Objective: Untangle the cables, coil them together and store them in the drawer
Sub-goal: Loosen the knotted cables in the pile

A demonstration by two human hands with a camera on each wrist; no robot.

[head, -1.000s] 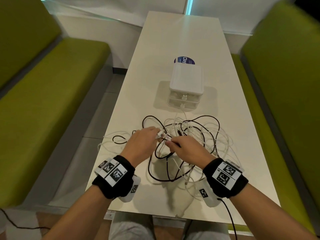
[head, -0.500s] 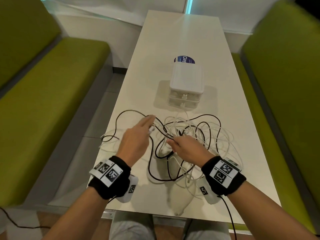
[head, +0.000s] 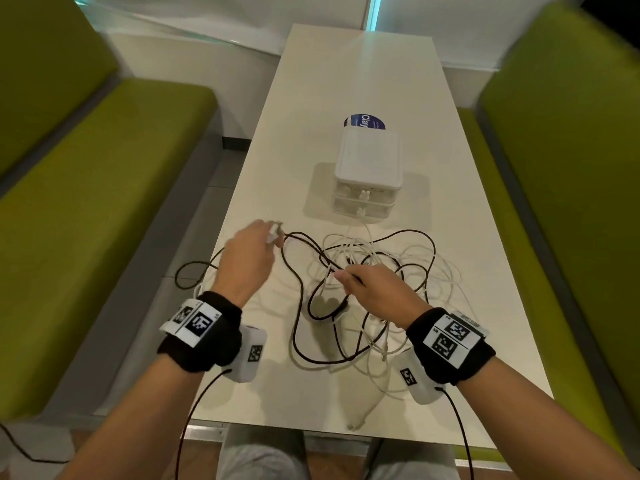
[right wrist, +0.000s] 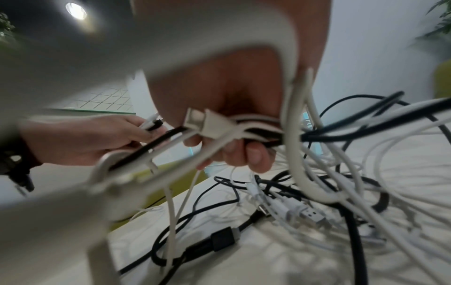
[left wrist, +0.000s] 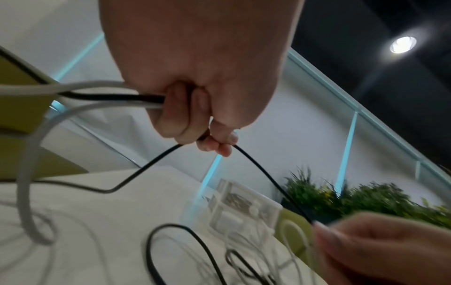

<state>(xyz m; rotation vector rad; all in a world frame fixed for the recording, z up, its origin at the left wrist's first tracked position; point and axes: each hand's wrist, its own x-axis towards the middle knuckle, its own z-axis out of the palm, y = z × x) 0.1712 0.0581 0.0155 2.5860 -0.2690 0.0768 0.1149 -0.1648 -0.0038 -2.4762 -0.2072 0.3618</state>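
White surface [head: 346,81] between two green benches [head: 104,161], with the drawer unit [head: 367,168] sitting center frame. Your cable tangle [head: 374,271] sprawls just below it, lower middle. Your left hand [head: 247,259] is pinching a black cable [head: 298,296] and a white one, lifted left of the pile. Your right hand [head: 375,292] is clenched around a bunch of black and white strands right over the tangle.
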